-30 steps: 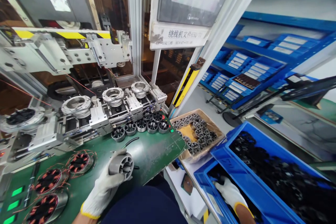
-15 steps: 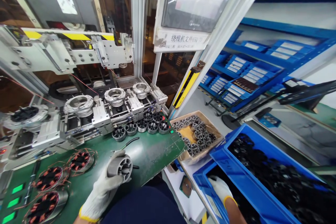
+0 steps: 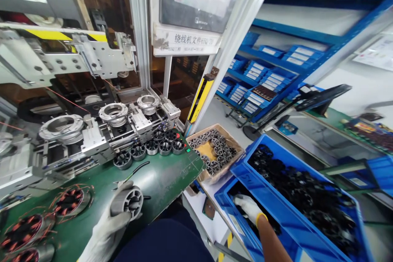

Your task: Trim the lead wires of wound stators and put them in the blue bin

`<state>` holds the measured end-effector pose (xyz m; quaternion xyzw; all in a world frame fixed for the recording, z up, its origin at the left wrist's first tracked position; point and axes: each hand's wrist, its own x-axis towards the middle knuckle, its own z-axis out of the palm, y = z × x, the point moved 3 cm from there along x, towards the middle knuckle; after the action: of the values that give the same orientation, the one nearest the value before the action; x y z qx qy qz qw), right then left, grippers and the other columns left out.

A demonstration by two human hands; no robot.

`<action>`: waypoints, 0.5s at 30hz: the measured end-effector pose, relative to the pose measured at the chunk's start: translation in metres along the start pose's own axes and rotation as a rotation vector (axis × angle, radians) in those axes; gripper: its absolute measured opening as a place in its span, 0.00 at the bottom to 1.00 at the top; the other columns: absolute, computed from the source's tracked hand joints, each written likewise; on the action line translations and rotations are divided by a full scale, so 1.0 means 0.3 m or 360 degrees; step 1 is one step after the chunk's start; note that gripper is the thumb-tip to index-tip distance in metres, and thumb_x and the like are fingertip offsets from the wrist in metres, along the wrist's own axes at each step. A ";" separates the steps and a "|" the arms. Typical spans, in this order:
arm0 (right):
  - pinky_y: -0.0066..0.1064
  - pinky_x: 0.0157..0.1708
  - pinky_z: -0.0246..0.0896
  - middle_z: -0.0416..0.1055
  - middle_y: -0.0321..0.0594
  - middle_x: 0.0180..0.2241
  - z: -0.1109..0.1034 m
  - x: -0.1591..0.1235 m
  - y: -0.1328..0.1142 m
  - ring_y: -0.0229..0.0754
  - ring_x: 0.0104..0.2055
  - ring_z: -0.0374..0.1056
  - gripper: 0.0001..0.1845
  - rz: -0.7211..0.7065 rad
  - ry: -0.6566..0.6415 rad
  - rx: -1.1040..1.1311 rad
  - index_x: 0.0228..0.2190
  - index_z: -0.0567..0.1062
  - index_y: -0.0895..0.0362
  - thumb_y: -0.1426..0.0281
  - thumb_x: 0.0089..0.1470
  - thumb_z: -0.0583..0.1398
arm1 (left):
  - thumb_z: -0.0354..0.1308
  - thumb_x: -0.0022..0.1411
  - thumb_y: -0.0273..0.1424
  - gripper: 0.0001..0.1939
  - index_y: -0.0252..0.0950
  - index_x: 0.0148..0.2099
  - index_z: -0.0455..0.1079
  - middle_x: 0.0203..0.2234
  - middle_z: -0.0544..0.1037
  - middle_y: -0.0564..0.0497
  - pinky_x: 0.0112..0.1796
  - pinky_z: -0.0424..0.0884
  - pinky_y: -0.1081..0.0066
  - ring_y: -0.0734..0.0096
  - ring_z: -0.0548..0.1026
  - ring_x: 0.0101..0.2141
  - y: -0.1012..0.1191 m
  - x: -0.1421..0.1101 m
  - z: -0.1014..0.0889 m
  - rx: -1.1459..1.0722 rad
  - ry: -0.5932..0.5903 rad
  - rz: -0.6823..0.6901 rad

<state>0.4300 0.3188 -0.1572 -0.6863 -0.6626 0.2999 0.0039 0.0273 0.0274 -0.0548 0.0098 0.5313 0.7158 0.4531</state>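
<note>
My left hand (image 3: pixel 104 229), in a white glove with a yellow cuff, grips a grey slotted stator core (image 3: pixel 127 201) above the green workbench (image 3: pixel 166 180). Wound stators with copper wire (image 3: pixel 71 202) lie near that hand. My right hand (image 3: pixel 247 208), also gloved, reaches into a blue plastic crate (image 3: pixel 226 201), beside a larger blue crate (image 3: pixel 276 168) heaped with dark ring-shaped parts (image 3: pixel 302 196). Whether its fingers hold anything is hidden against the dark inside.
A row of stator cores (image 3: pixel 152 147) stands on the bench before a winding machine's metal fixture (image 3: pixel 113 114). A cardboard box of cores (image 3: pixel 211 151) sits beside the bench. A yellow light curtain (image 3: pixel 199 100) and blue shelves (image 3: pixel 260 73) stand beyond.
My view has swung, so the machine and bench shift left in the picture. My right hand has moved up and left along the crate, showing more forearm. The left hand still grips the core.
</note>
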 end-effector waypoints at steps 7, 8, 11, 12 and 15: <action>0.39 0.47 0.60 0.72 0.45 0.43 -0.118 -0.176 -0.391 0.49 0.47 0.68 0.23 -0.0355 0.0410 0.0206 0.45 0.71 0.56 0.54 0.55 0.53 | 0.70 0.34 0.30 0.44 0.40 0.57 0.60 0.49 0.69 0.45 0.37 0.74 0.62 0.54 0.71 0.44 0.040 -0.028 0.081 0.0065 -0.0147 -0.0072; 0.39 0.49 0.60 0.72 0.44 0.44 -0.118 -0.241 -0.498 0.48 0.47 0.68 0.22 -0.0532 0.0503 0.0337 0.45 0.72 0.55 0.55 0.55 0.54 | 0.69 0.35 0.30 0.44 0.40 0.57 0.59 0.49 0.69 0.44 0.38 0.73 0.62 0.54 0.71 0.44 0.042 -0.028 0.102 0.0089 -0.0213 -0.0081; 0.36 0.49 0.63 0.71 0.41 0.46 -0.066 -0.459 -0.794 0.43 0.48 0.67 0.14 -0.1316 0.0523 0.0811 0.45 0.71 0.53 0.64 0.56 0.57 | 0.70 0.36 0.30 0.47 0.40 0.60 0.56 0.48 0.70 0.44 0.39 0.72 0.62 0.54 0.72 0.43 0.022 -0.014 0.149 0.0148 -0.0410 -0.0030; 0.38 0.52 0.62 0.69 0.41 0.48 -0.038 -0.528 -0.864 0.44 0.52 0.65 0.14 -0.1606 0.0546 0.0904 0.44 0.70 0.53 0.68 0.54 0.59 | 0.70 0.35 0.31 0.48 0.40 0.60 0.55 0.48 0.70 0.43 0.41 0.72 0.62 0.54 0.72 0.43 0.013 -0.007 0.158 0.0151 -0.0467 0.0040; 0.48 0.55 0.59 0.68 0.44 0.48 0.058 -0.672 -0.964 0.50 0.58 0.59 0.26 -0.2338 0.0556 0.0935 0.51 0.66 0.54 0.76 0.49 0.61 | 0.72 0.31 0.31 0.50 0.39 0.59 0.56 0.50 0.70 0.43 0.48 0.67 0.62 0.52 0.71 0.47 0.003 0.009 0.159 0.0119 -0.0499 0.0348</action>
<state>0.1721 0.1634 0.0271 -0.0838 -0.8282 0.2710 0.4834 0.0489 0.0650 -0.0346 0.1956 0.4762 0.7302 0.4491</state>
